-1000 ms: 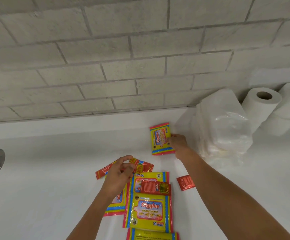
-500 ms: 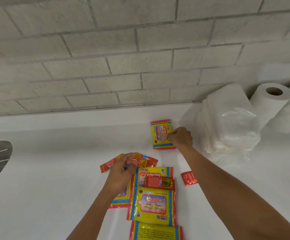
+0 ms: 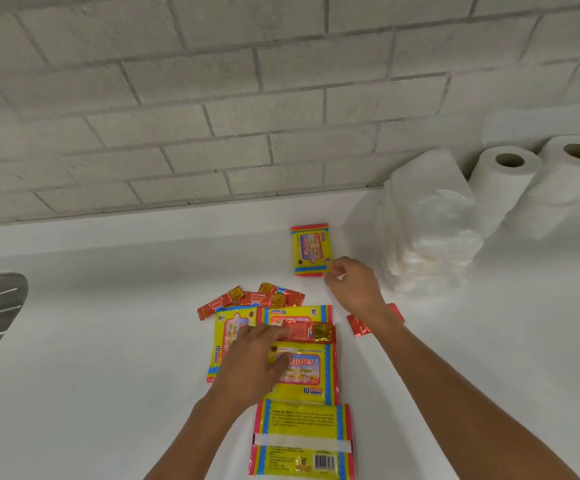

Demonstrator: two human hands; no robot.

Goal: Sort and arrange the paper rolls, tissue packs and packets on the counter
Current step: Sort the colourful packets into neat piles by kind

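One wipes pack (image 3: pixel 312 249) set apart at the back of the desk (image 3: pixel 108 341), near the wrapped tissue packs (image 3: pixel 430 233).

The right hand (image 3: pixel 352 284) sits just beside that pack's near corner, fingers loosely curled; whether its grip has let go I cannot tell. The left hand (image 3: pixel 252 363) lies flat, fingers spread, on the pile of wipes packs (image 3: pixel 312 370) and red sachets (image 3: pixel 247 299). Paper rolls (image 3: pixel 503 181) stand against the wall. Judged step: sorting wipes; next calls for lifting another pack from the pile.
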